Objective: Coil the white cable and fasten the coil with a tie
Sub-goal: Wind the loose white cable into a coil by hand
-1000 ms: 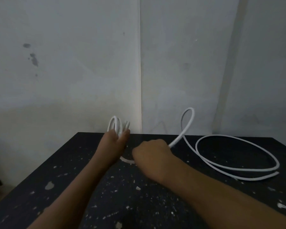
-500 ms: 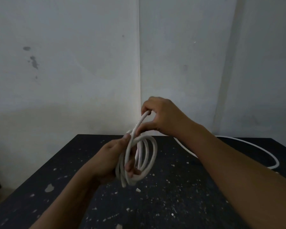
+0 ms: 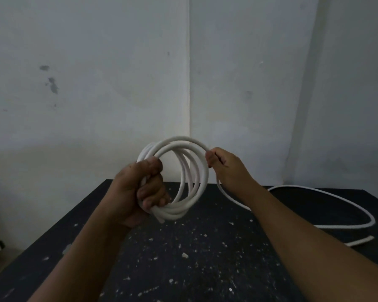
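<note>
— So, where is the white cable (image 3: 145,152)?

— Mostly wound into a coil (image 3: 175,211) of several loops. It is held upright above the dark, paint-flecked table (image 3: 205,258), in front of the corner of a grey wall (image 3: 96,83).

— What holds it?

— The left hand (image 3: 140,192) grips the coil at about its 8 o'clock, fingers and thumb curled round the bundled strands. The right hand (image 3: 225,168) pinches the outermost loop at about 2 o'clock, thumb and fingers closed on that single strand.

— And the part not wound?

— A loose length (image 3: 292,186) drops from under the right hand to the table. It sweeps out toward 3 o'clock in one wide curve, lying flat. It bends back near the table's right edge, and its end (image 3: 367,239) rests at roughly 4 o'clock from the coil, well apart from both hands.
</note>
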